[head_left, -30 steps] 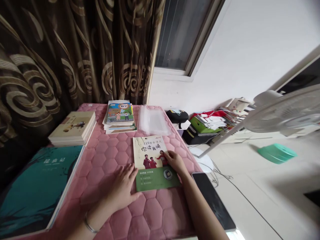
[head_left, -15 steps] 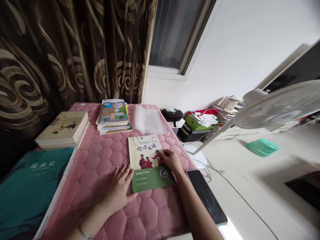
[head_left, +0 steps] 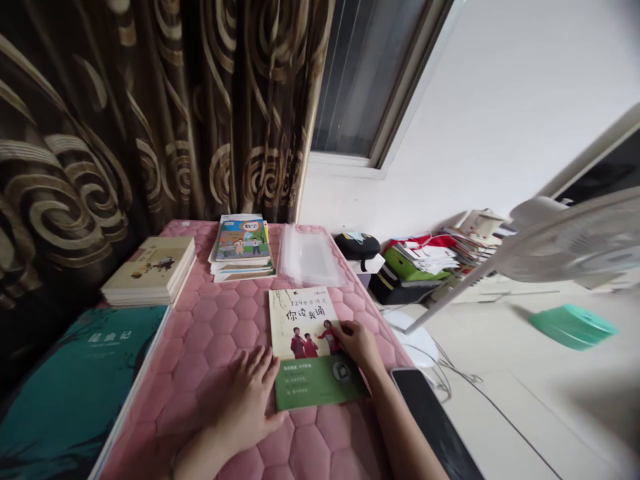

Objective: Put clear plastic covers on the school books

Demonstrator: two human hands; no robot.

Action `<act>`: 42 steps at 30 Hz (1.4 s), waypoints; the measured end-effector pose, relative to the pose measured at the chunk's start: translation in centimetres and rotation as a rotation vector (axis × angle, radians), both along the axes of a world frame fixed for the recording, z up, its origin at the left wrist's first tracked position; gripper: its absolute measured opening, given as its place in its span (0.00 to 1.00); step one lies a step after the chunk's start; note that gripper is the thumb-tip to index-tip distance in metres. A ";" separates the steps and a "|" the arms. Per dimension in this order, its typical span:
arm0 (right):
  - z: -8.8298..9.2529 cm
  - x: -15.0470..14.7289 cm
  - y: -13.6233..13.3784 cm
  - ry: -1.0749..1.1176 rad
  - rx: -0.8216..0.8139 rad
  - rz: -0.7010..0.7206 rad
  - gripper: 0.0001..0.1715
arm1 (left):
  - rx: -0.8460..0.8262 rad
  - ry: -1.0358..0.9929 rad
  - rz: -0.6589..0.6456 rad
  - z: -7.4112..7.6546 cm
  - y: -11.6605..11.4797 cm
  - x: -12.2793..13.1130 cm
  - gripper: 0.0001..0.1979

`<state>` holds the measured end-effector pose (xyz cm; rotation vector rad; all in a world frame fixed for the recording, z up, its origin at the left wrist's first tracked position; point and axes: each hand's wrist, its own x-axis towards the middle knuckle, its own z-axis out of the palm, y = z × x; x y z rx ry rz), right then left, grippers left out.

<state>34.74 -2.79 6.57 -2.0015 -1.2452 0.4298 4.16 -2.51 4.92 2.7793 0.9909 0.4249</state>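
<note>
A paperback book (head_left: 305, 347) with a cream upper cover and a green lower band lies flat on the pink quilted table cover (head_left: 215, 327). My left hand (head_left: 253, 393) rests palm down at the book's left edge, fingers stretched out and fingertips touching it. At the opposite edge, my right hand (head_left: 357, 343) has its fingers bent and pinched on the book's margin; the thumb is mostly hidden. Beyond the book lie clear plastic covers (head_left: 313, 257) and a pile of books topped by a blue maths textbook (head_left: 243, 240).
On the left are a stack of beige books (head_left: 153, 267) and a large teal book (head_left: 85, 380). A dark phone (head_left: 430, 420) lies by my right forearm. Right of the table stands a white fan (head_left: 575, 240), with cables (head_left: 480, 383) and a green plastic item (head_left: 573, 327) on the floor.
The whole view has shifted, so everything appears lower and further right. Both hands keep about the same places on the book, which lies as before.
</note>
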 end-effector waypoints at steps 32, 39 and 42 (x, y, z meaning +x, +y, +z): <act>-1.4 1.3 1.9 0.045 -0.133 -0.033 0.18 | -0.001 -0.052 0.106 1.7 0.0 0.1 0.23; 2.3 0.8 2.2 0.032 -0.324 0.022 0.17 | 0.055 0.119 0.705 4.0 4.8 -5.5 0.17; 3.9 0.3 1.9 0.049 -0.403 0.050 0.20 | -0.033 0.252 0.802 5.2 6.4 -7.7 0.14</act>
